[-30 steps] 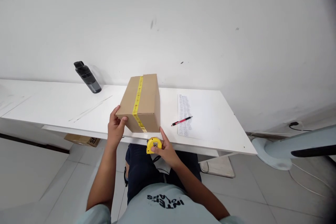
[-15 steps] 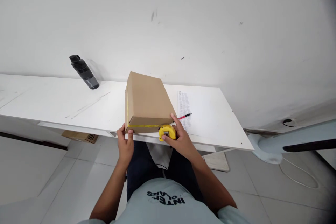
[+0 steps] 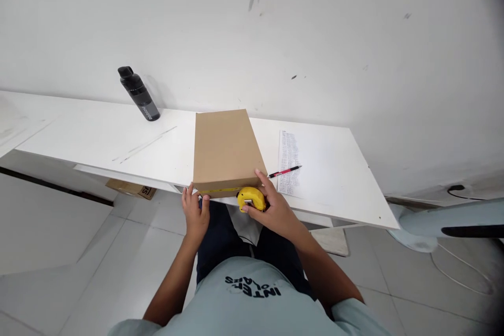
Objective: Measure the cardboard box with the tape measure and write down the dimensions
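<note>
Well out to the left of the left hand's fingers, and beyond them, a dark bottle (image 3: 139,93) stands on the white bench (image 3: 84,131); lower on that same side, below the bench, a brown carton (image 3: 132,189) shows in part. The left hand (image 3: 196,212) is at the near left corner of the cardboard box (image 3: 228,147), its fingers clamped on that corner — thumb against the near side, the other fingertips round at the left. The box lies between the two hands and stretches away beyond both sets of fingers, its plain brown face up; a strip of yellow tape (image 3: 218,190) crosses the near side, just right of the left thumb. Next comes the yellow tape measure (image 3: 251,198), in front of the box's near side and clamped in the fingers of the right hand (image 3: 277,212), whose index finger reaches past it to touch the box's near right corner. Just right of that fingertip lies a red and black pen (image 3: 285,171) — partly over a printed sheet (image 3: 289,149), which extends farther from the fingers.
</note>
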Tool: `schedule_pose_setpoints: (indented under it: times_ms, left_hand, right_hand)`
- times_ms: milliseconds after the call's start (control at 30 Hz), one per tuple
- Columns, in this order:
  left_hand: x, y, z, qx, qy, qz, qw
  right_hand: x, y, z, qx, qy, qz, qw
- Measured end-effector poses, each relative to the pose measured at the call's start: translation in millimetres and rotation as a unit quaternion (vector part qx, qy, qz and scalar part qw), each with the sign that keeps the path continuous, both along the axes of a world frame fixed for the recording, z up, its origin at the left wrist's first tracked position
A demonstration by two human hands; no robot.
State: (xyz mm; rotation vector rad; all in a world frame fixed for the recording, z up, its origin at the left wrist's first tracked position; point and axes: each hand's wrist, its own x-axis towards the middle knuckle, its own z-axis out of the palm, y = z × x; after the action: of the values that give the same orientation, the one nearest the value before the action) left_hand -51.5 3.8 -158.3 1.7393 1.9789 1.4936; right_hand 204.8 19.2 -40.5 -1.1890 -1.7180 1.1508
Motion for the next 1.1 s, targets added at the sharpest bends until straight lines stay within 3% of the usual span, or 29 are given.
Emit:
schedule_pose_setpoints:
  times_ms: [100,167,267,367,567,700,833,967,1100]
  left_hand:
    - [-2.3,-8.8,30.2,0.017,-0.010,0.034,0.999]
    - [-2.4,-17.2,58.6,0.078,0.024,0.024,0.996]
    - [1.3,-24.6,95.2,0.192,0.141,-0.127,0.963]
    - [9.0,-23.8,113.5,0.242,0.198,-0.243,0.918]
    - [2.2,-15.9,122.7,0.256,0.244,-0.236,0.905]
    - [-33.0,0.3,130.8,0.197,0.232,-0.179,0.935]
    - [-75.8,29.8,138.4,0.212,0.217,-0.069,0.950]
    - [-98.0,49.7,131.5,0.186,0.204,-0.048,0.960]
    - [-91.1,51.6,118.7,0.190,0.210,-0.069,0.957]
  right_hand:
    - [-0.5,-8.1,4.5,-0.019,0.117,0.014,0.993]
    - [-2.6,-13.2,8.7,-0.027,0.183,0.038,0.982]
    - [-10.9,-16.9,14.0,-0.040,0.253,0.081,0.963]
    - [-22.9,-17.3,17.1,-0.053,0.293,0.086,0.951]
    - [-34.9,-12.7,19.6,-0.003,0.304,0.043,0.952]
    - [-20.8,14.1,20.2,0.081,0.274,-0.076,0.955]
    - [10.7,59.7,11.8,0.152,0.255,-0.200,0.934]
    - [38.6,89.4,-7.4,0.153,0.235,-0.245,0.928]
    - [43.7,93.6,-21.5,0.137,0.226,-0.239,0.934]
